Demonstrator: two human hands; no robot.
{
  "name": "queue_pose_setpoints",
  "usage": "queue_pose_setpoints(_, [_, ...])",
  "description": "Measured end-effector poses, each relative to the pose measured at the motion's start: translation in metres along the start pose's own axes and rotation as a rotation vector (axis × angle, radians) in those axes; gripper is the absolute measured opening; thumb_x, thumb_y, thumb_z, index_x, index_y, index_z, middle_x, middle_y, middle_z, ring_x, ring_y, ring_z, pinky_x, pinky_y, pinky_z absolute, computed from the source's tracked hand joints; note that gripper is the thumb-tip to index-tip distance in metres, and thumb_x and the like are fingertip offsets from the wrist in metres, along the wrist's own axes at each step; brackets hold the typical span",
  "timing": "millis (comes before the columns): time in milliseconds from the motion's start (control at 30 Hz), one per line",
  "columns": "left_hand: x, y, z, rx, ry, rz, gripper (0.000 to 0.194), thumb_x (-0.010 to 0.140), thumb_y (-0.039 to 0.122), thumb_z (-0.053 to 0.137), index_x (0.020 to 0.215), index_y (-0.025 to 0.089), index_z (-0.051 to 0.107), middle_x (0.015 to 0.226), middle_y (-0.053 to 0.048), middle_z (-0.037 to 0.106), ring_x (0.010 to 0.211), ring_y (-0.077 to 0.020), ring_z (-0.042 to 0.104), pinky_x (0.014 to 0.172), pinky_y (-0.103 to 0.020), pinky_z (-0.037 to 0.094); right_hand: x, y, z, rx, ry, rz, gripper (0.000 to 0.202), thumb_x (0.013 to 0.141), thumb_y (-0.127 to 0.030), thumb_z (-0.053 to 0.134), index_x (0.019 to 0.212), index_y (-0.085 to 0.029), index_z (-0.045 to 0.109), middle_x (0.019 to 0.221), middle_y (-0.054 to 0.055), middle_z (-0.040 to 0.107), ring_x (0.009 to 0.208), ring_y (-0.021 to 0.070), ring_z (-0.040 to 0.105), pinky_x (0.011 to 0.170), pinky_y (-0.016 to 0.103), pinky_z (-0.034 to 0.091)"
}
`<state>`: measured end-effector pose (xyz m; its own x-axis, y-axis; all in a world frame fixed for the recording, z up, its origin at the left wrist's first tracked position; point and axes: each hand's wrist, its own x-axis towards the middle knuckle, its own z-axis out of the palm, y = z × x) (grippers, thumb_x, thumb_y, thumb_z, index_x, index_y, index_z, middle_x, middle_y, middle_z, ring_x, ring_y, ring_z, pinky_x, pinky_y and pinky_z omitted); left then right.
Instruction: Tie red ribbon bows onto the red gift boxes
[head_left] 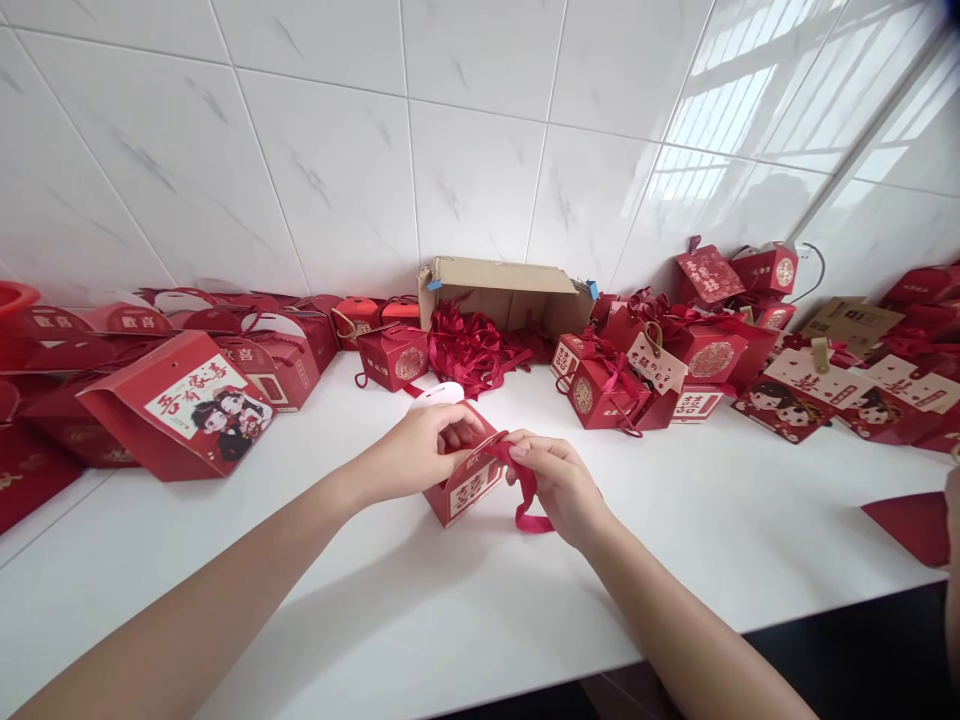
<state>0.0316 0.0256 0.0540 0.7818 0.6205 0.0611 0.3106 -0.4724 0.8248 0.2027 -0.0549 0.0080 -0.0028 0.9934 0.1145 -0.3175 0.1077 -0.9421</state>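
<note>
A small red gift box (471,490) with a pale panel stands on the white table in front of me. My left hand (427,445) is closed on its upper left part, and a white rounded flap sticks up behind the fingers. At the box's upper right edge, my right hand (559,480) pinches a dark red ribbon (527,500). The ribbon's loose end hangs down beside the box and curls toward the right wrist. Where the ribbon meets the box top, my fingers partly hide it.
Behind the box lies a cardboard carton (502,275) on its side, red ribbons (469,345) spilling out. Red gift boxes (187,405) crowd the left; finished-looking ribboned boxes (611,390) and picture boxes (795,395) stand right. Another person's hand (952,520) shows at the right edge by a red piece (911,527).
</note>
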Motion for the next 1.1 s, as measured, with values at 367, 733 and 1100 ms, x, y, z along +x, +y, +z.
queue_pose_setpoints(367, [-0.004,0.006,0.001,0.004,-0.005,-0.022,0.026,0.081,0.043,0.06,0.091,0.019,0.061,0.084,-0.002,0.066,0.074,-0.0158,0.061,0.064,-0.027,0.05,-0.002,0.001,0.002,-0.022,0.024,0.024,0.02,0.077,-0.03,0.064,0.062,-0.017,0.066,0.072,0.0,0.052,0.064,0.0109,0.045,0.061,0.025,0.034])
queue_pose_setpoints(733, [-0.014,0.02,0.004,0.03,0.032,-0.102,0.02,0.089,0.033,0.045,0.094,0.022,0.061,0.095,-0.001,0.067,0.084,-0.0172,0.063,0.07,-0.027,0.05,-0.001,0.008,0.004,-0.079,-0.006,0.043,0.024,0.077,-0.031,0.064,0.058,-0.016,0.06,0.064,-0.001,0.047,0.058,0.0098,0.04,0.054,0.025,0.031])
queue_pose_setpoints(1100, [-0.014,0.021,0.0,0.031,0.066,-0.113,0.023,0.085,0.04,0.053,0.075,0.019,0.055,0.076,0.0,0.062,0.069,-0.0157,0.058,0.061,-0.027,0.046,-0.004,0.003,0.007,-0.294,0.011,-0.029,0.035,0.081,-0.044,0.061,0.059,-0.017,0.061,0.073,0.002,0.056,0.073,0.0147,0.051,0.073,0.029,0.041])
